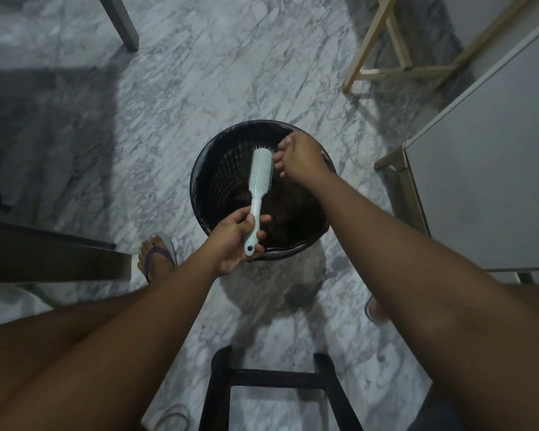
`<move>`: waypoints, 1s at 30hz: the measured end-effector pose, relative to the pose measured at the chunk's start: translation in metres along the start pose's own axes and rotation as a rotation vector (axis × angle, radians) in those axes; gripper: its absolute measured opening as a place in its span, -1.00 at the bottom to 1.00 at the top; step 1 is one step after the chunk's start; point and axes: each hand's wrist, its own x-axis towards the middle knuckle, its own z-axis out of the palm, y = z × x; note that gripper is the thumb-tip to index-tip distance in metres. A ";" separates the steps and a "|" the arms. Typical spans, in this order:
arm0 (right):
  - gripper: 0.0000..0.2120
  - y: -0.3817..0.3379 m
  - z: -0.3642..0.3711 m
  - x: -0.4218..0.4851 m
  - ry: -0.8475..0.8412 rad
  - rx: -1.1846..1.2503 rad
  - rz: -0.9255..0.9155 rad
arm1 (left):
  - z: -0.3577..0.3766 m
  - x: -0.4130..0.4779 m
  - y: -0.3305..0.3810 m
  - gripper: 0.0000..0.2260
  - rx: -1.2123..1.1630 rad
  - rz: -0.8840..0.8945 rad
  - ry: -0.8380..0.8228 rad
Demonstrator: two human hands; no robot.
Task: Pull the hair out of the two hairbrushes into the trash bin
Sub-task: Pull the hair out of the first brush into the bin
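Note:
A pale mint hairbrush (pixel 260 172) hangs over a black trash bin (pixel 199 181) lined with a dark bag. My left hand (pixel 235 241) grips the brush handle near its end, with the head pointing away from me. My right hand (pixel 299 157) is at the right side of the brush head, its fingertips curled at the bristles. Whether hair is pinched between them is too small to tell. Dark clumps lie at the bottom of the bin. Only one hairbrush is in view.
The bin stands on a grey marble floor (pixel 199 73). A black stool frame (pixel 274 387) is between my legs. A white cabinet (pixel 486 169) is at right, a wooden frame (pixel 395 51) behind it, a dark table edge (pixel 53 253) at left. My sandalled foot (pixel 157 259) rests by the bin.

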 end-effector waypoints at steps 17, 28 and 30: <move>-0.84 -0.018 -0.008 -0.003 0.240 -0.026 -0.245 | -0.007 0.001 -0.003 -0.76 0.048 0.032 0.070; -0.22 0.003 0.022 -0.006 -0.039 -0.393 -0.184 | 0.002 0.002 0.001 -0.73 0.074 0.026 0.028; -0.38 -0.004 0.023 -0.003 0.050 -0.421 -0.211 | 0.002 0.002 0.000 -0.73 0.089 0.032 0.027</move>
